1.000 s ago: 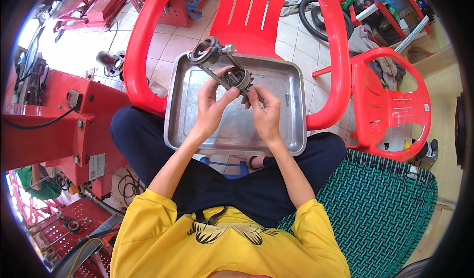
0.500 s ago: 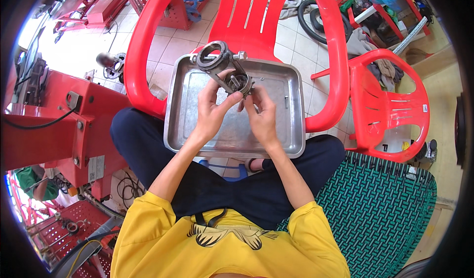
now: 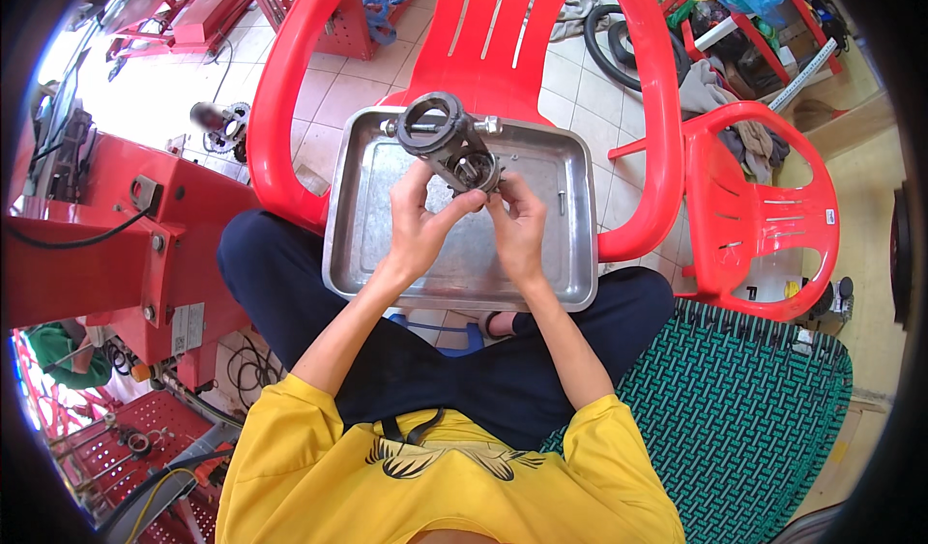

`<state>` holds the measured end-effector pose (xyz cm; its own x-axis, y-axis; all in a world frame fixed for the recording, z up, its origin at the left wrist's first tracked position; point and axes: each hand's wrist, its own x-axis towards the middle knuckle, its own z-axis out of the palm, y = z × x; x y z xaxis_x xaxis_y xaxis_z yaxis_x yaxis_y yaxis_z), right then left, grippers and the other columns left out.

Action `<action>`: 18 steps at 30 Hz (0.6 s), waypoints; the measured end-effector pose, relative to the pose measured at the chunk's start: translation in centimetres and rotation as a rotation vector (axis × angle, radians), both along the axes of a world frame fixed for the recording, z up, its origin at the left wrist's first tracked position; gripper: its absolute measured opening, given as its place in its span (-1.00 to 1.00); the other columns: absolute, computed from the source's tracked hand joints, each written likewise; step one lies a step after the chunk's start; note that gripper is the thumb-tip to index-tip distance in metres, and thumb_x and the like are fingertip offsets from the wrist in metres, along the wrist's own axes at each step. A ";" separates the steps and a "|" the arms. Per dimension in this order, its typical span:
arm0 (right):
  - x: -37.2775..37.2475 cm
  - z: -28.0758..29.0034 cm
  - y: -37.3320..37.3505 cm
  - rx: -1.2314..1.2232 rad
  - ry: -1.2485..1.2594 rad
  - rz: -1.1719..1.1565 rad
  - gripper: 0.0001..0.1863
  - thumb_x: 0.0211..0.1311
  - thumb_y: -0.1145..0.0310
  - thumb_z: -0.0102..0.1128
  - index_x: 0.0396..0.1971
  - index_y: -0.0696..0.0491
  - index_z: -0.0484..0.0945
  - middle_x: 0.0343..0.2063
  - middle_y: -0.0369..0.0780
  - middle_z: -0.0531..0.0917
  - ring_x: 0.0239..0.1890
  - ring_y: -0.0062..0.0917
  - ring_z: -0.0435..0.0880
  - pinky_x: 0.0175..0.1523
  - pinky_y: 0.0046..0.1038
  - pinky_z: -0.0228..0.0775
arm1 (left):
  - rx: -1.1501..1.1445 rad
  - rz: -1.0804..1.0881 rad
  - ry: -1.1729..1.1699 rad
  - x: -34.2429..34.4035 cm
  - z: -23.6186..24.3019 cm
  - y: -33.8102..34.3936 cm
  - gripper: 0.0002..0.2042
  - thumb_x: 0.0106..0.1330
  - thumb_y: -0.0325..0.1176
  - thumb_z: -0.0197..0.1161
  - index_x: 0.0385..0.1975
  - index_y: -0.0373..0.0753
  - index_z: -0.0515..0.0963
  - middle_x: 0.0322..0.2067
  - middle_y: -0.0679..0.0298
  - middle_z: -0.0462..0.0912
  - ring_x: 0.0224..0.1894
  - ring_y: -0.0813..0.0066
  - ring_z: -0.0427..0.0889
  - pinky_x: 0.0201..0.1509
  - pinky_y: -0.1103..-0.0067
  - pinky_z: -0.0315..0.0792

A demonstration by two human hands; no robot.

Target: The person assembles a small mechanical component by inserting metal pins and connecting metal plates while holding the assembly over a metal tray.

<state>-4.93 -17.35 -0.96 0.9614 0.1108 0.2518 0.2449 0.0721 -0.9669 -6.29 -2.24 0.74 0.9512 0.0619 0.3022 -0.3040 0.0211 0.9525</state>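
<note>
Over the tray I hold a dark grey metal assembly (image 3: 445,149), tilted. A large open ring forms its upper end, and a bolt (image 3: 490,125) passes across it just below. At the lower end is a round opening with small metal pieces inside that I cannot make out. My left hand (image 3: 418,223) grips the lower part from the left, its thumb at the opening's rim. On the right, my right hand (image 3: 520,223) is closed with its fingertips on the rim. The metal tray (image 3: 362,264) lies beneath, with a small bolt (image 3: 562,201) on its right side.
A red plastic chair (image 3: 474,46) carries the tray in front of me. Another red chair (image 3: 773,220) stands at the right, near a green and black woven seat (image 3: 744,409). Red steel machinery (image 3: 184,225) is close on my left. A black tyre (image 3: 609,46) lies farther back.
The metal assembly has tipped and shifted slightly to the right and down, so its ring faces me more. My hands keep hold of its lower end.
</note>
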 end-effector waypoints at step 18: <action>0.1 0.6 0.3 -0.047 -0.030 -0.043 -0.88 0.44 0.46 0.19 -0.27 0.21 0.60 -0.43 -0.25 0.69 -0.36 -0.61 0.64 -0.16 -0.52 0.45 | -0.116 0.080 -0.028 0.3 -0.5 -0.4 -0.49 0.15 -0.51 0.45 0.15 -0.37 0.53 -0.12 0.21 0.69 -0.05 0.50 0.60 0.15 0.50 0.44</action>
